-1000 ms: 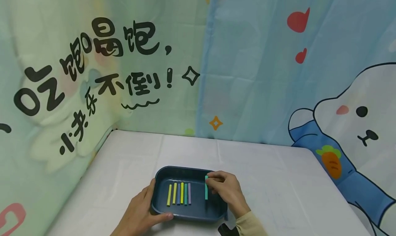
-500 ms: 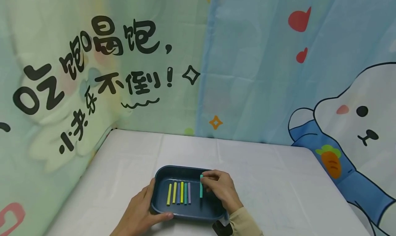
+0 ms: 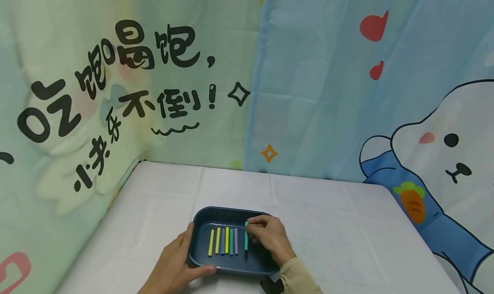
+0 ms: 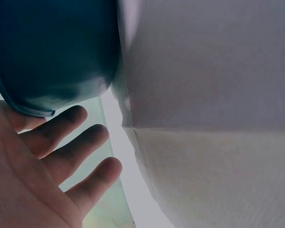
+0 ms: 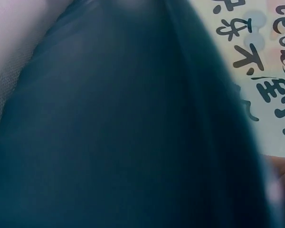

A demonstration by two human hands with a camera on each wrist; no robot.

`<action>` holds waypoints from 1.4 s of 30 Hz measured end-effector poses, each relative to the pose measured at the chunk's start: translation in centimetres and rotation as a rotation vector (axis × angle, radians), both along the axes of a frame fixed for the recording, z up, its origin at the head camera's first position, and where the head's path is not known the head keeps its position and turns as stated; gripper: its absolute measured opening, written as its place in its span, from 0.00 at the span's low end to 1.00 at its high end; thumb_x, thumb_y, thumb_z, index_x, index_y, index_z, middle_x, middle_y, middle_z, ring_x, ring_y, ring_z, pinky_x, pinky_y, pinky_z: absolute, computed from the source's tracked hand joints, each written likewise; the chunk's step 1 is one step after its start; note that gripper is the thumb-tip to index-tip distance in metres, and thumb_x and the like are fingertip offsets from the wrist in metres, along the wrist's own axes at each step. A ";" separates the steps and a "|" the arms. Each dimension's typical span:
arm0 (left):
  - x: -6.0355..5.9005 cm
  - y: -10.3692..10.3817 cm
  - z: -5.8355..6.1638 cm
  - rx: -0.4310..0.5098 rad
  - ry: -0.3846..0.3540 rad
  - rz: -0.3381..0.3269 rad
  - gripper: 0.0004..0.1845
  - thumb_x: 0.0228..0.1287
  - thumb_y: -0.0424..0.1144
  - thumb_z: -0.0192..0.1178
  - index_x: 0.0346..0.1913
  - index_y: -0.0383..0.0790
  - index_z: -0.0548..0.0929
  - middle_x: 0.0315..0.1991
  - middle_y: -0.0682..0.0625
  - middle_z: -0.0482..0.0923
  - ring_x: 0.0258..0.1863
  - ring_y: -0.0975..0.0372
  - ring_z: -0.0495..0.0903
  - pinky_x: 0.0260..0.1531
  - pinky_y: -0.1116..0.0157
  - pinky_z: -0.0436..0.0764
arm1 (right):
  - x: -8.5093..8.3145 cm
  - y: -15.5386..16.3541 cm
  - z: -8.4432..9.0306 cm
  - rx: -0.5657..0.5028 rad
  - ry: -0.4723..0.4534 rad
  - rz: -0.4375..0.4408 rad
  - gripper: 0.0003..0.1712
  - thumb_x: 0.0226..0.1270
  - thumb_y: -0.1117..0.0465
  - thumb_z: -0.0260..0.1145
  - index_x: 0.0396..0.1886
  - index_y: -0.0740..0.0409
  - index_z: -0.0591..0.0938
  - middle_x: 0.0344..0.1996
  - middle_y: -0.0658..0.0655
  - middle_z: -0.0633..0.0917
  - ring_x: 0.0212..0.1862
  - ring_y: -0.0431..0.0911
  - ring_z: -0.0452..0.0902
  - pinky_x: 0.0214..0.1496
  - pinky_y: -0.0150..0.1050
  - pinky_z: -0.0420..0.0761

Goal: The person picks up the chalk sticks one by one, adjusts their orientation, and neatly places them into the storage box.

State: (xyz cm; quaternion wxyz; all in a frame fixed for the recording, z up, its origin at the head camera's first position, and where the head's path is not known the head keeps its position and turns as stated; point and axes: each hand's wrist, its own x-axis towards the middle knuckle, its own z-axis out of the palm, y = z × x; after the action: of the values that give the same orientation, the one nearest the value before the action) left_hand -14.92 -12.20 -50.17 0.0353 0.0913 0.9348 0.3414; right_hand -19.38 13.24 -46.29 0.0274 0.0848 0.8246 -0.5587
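A dark blue tray (image 3: 216,263) rests on the white table, holding a row of several chalk sticks: yellow ones (image 3: 211,243), a green one (image 3: 231,241) and purple ones, such as the one at the row's right end (image 3: 236,241). My right hand (image 3: 270,238) pinches a green chalk stick (image 3: 246,236) upright over the tray, just right of the row. My left hand (image 3: 173,259) rests against the tray's near left corner, thumb along the near side. Its fingers (image 4: 76,152) stretch out beside the tray in the left wrist view. Blue tray wall (image 5: 109,118) fills most of the right wrist view.
White cloth covers the table (image 3: 347,234). Printed curtains (image 3: 316,92) stand behind and to the left, with black lettering and a cartoon bear (image 3: 444,157). A black object (image 3: 272,284) sits by the right sleeve (image 3: 299,277).
My right hand has moved left over the tray with the green chalk stick, bringing it closer to the row. The left hand and the row have stayed put.
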 end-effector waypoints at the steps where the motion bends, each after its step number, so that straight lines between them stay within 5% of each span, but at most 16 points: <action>1: 0.0 0.0 0.0 -0.003 -0.003 0.000 0.70 0.45 0.79 0.66 0.81 0.37 0.51 0.70 0.37 0.67 0.65 0.46 0.72 0.62 0.44 0.74 | -0.1 -0.1 -0.1 0.005 -0.002 0.000 0.15 0.58 0.65 0.73 0.45 0.66 0.87 0.31 0.54 0.87 0.28 0.45 0.80 0.32 0.41 0.83; 22: 0.2 -0.2 0.0 0.001 0.028 -0.004 0.69 0.46 0.78 0.66 0.81 0.36 0.51 0.70 0.36 0.67 0.66 0.45 0.71 0.63 0.45 0.73 | -0.8 -1.8 -1.3 0.121 -0.014 0.069 0.13 0.55 0.68 0.71 0.42 0.67 0.88 0.23 0.53 0.85 0.23 0.43 0.79 0.27 0.38 0.81; 42: 0.0 0.0 0.0 -0.013 0.023 -0.004 0.70 0.46 0.78 0.66 0.81 0.36 0.51 0.70 0.37 0.68 0.65 0.46 0.72 0.62 0.46 0.74 | -0.8 -2.0 -1.9 0.204 0.016 0.058 0.10 0.57 0.68 0.72 0.40 0.67 0.87 0.25 0.54 0.86 0.23 0.42 0.80 0.25 0.37 0.81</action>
State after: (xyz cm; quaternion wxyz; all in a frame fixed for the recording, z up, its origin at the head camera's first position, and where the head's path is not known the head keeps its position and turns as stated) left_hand -14.90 -12.23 -50.16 0.0260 0.0970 0.9371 0.3342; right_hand -20.20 11.28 -48.17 0.0284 0.0587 0.8795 -0.4714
